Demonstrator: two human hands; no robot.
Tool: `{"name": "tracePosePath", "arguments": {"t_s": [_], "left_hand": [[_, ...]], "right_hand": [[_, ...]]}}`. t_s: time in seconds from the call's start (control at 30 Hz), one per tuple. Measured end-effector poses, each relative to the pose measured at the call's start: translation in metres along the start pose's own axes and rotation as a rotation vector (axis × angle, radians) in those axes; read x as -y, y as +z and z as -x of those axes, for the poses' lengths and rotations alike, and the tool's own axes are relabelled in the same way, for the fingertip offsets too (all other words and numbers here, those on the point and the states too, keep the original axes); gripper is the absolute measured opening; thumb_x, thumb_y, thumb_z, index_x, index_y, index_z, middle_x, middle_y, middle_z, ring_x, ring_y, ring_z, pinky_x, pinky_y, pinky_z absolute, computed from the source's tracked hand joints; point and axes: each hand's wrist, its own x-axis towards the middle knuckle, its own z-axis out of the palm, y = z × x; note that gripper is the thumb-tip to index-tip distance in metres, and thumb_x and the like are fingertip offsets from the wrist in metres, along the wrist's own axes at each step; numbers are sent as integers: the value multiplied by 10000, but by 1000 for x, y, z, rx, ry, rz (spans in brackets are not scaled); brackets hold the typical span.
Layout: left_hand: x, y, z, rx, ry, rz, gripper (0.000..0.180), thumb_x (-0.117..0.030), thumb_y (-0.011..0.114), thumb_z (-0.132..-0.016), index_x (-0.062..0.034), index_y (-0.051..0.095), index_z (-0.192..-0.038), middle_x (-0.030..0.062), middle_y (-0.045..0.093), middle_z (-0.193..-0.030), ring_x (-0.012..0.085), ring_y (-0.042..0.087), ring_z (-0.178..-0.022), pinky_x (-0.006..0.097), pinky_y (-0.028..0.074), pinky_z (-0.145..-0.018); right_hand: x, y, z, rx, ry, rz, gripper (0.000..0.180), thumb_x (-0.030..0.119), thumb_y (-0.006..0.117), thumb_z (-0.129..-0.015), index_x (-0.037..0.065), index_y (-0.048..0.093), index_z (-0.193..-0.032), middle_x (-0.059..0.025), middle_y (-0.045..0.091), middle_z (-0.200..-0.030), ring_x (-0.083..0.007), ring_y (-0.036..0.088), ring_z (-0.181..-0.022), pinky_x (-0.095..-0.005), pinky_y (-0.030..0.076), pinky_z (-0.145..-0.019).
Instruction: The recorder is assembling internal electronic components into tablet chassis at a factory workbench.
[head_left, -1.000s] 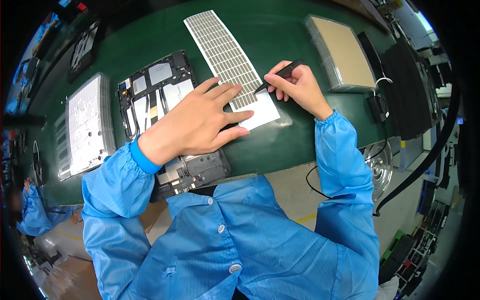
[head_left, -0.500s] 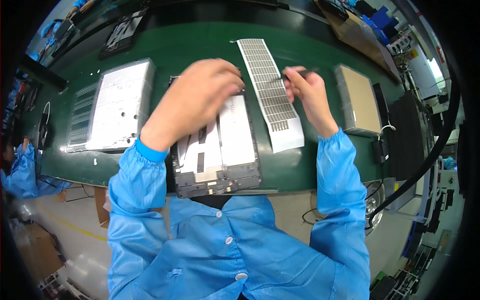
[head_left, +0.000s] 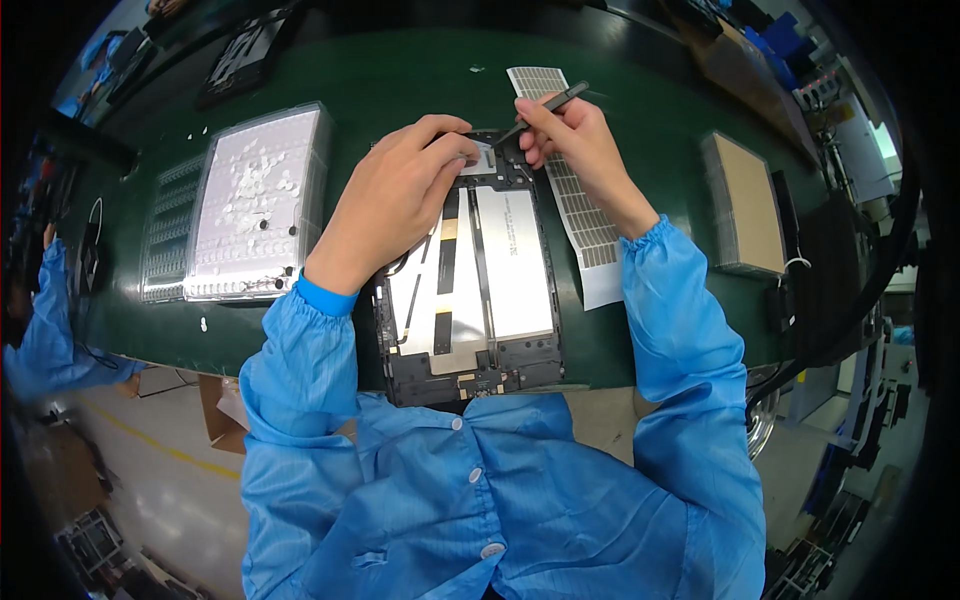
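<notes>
An opened tablet [head_left: 520, 265] lies in front of me, its inside facing up with silver panels, black strips and a dark frame. My left hand [head_left: 390, 200] rests over its upper left part, fingers bent together beside a small whitish piece [head_left: 487, 150]. Whether they grip that piece is hidden. Dark tweezers [head_left: 565, 97] are pinched in my right hand [head_left: 582, 150], their tips pointing down at the tablet's top edge near the left fingertips. Partly under my right hand, a white sheet [head_left: 601, 285] with rows of small grey stickers lies along the tablet's right side.
Clear plastic trays [head_left: 315, 180] stand at the left, with small white pieces scattered on a white surface. A box with a tan top [head_left: 745, 205] stands at the right. Another dark device [head_left: 243, 55] lies far left. A co-worker's blue sleeve [head_left: 45, 325] shows at the left edge.
My right hand moved with the tweezers from the sticker sheet left to the tablet's top edge. My left hand's fingers settled near the small whitish piece. The view shifted slightly.
</notes>
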Motion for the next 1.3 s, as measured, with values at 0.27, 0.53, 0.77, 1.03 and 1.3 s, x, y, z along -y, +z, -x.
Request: {"name": "tracePosePath", "arguments": {"t_s": [0.27,0.53,0.77,1.03,1.3], "left_hand": [[-6,-3,0,40,9,-64,197,-141,577,-974,-93,717,-1104,77,646,-1261,302,629,-1095,400,496,-930],[-2,-3,6,74,106,-146,228,-158,570,-978,-76,720,-1128,70,669,-1234,266,581,-1229,459,378,-1141],[-21,-18,41,-118,199,-87,257,-163,631,-933,-61,657,-1168,72,664,-1233,280,601,-1189,430,449,-1057],[-32,-41,152,-454,-29,-41,50,-94,727,-792,-101,680,-808,18,604,-671,207,591,-615,330,449,-568],[-18,-66,182,-682,-210,-90,71,-75,724,-817,-83,723,-888,32,670,-721,222,612,-613,347,473,-589]], "right_hand": [[-3,0,0,8,-36,69,338,341,716,-948,7,666,-959,-68,687,-750,-100,664,-646,-220,532,-577],[-1,8,0,-162,-246,54,257,254,714,-954,12,658,-1024,-79,704,-825,-86,623,-631,-224,503,-571],[41,47,0,11,-365,158,269,266,546,-1056,44,656,-1161,-80,753,-894,-64,643,-657,-177,404,-500],[70,214,-6,699,-717,647,236,119,747,-840,121,678,-1066,-65,749,-941,-249,717,-836,-332,533,-690],[60,232,-9,587,-477,467,187,51,731,-863,45,645,-1029,-32,709,-844,-114,690,-828,-252,518,-701]]}}
